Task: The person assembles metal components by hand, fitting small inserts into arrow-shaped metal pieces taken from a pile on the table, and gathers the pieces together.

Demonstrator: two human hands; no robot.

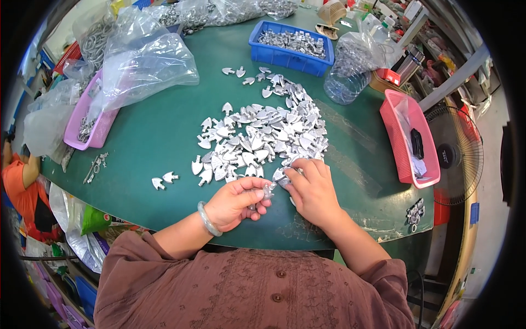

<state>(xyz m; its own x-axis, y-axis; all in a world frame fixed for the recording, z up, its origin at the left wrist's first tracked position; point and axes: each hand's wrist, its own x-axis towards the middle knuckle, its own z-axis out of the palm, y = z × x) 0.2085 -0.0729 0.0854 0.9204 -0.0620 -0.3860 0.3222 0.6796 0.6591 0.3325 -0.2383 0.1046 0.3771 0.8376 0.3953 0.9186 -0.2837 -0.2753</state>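
A loose pile of silvery, arrowhead-shaped metal pieces (274, 131) spreads over the middle of the green table. At the pile's near edge, my left hand (236, 203) is closed around a few small metal pieces (268, 190), pinched by thumb and fingers; their exact form is partly covered. My right hand (312, 192) rests just to the right, fingers bent down over the pile's front pieces. Its fingertips touch a metal piece (281, 175), partly hidden beneath them. Two single arrowhead pieces (164, 180) lie apart at the left.
A blue bin (293, 63) of small metal parts stands at the far side. To the left are a lilac bin (82, 129) and clear plastic bags (148, 60). A pink basket (392, 131), a clear plastic jar (346, 88) and a fan (452, 153) are at right. Another person's orange sleeve (22, 175) shows far left.
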